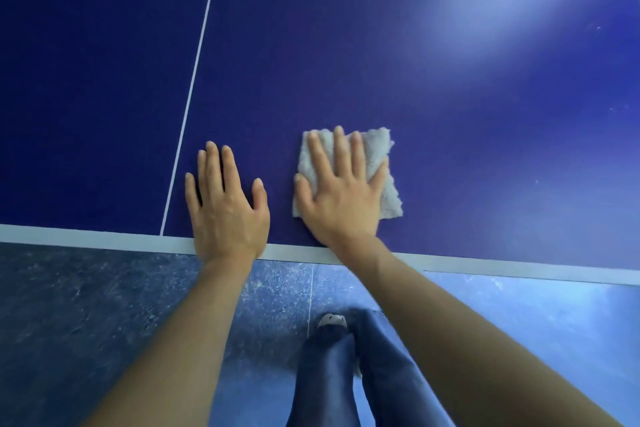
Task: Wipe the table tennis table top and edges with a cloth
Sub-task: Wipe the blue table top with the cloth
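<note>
Right hand pressing flat, fingers spread, on grey fleecy cloth, lower centre. Left hand bracing flat on table tennis table. Cloth looking soft, light, likely bunching; palm pressure suiting better than pinching.

Table top: runs out of view at the top, left and right edges; far right part washed out by glare. Cloth: its middle and near-left part hidden under the right hand. Both forearms: cut off at the bottom edge. Legs in blue trousers: partly hidden behind the right forearm. Shoe: only the toe shows.
</note>
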